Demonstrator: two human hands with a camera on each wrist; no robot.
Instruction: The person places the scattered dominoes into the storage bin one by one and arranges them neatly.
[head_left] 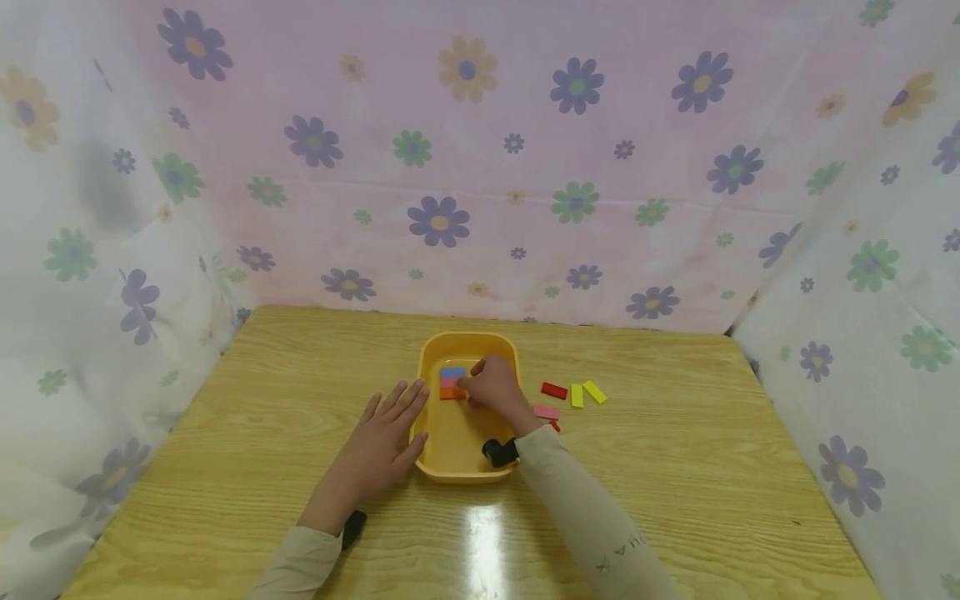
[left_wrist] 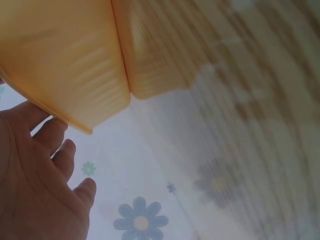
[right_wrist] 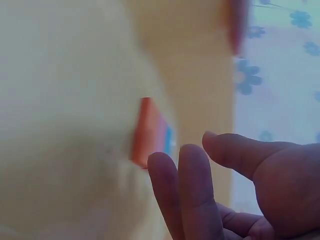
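A yellow plastic tray point(head_left: 457, 442) stands on the table. Inside it, towards the far end, a blue block point(head_left: 453, 372), a pink block point(head_left: 449, 382) and an orange block point(head_left: 452, 393) lie side by side in a row. My left hand point(head_left: 384, 442) rests against the tray's left wall, its fingers spread over the rim. My right hand point(head_left: 495, 390) is inside the tray at the blocks' right end. In the right wrist view its thumb and first fingers point(right_wrist: 195, 172) stand apart beside the orange block point(right_wrist: 146, 135), with nothing seen between them.
Right of the tray lie a dark red block point(head_left: 554, 391), two yellow blocks point(head_left: 577, 396), a pink block point(head_left: 547, 412) and a red block point(head_left: 555, 426) partly hidden by the right wrist. Flowered cloth point(head_left: 517, 167) surrounds the wooden table point(head_left: 675, 467) at the back and sides.
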